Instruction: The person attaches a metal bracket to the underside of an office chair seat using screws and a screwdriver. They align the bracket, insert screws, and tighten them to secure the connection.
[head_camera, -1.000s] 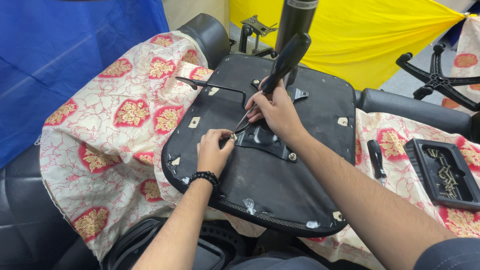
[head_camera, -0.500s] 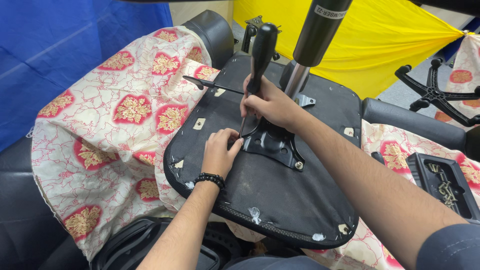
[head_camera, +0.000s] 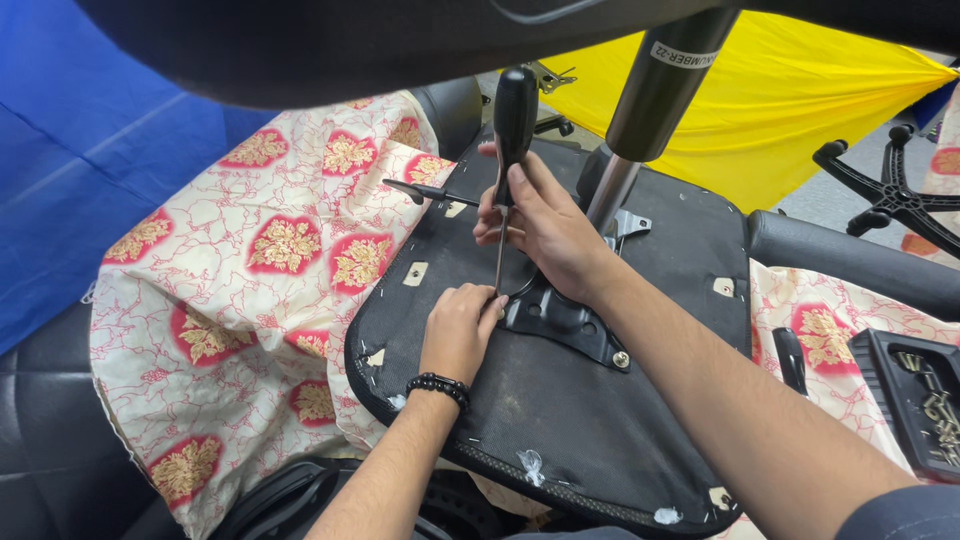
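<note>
Screwdriver upright, long axis vertical; right hand fingers wrapped round shaft; left hand fingers curled, steadying tip at metal bracket.

Black seat base, black-handled screwdriver, white cloth patterned with red-and-gold floral motifs, blue backdrop, yellow sheet.

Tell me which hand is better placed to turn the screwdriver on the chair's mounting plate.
Right. The right hand grips the screwdriver around its black handle, holding it upright. The left hand rests on the seat underside at the tip, beside the metal mounting plate, probably steadying it.
</note>
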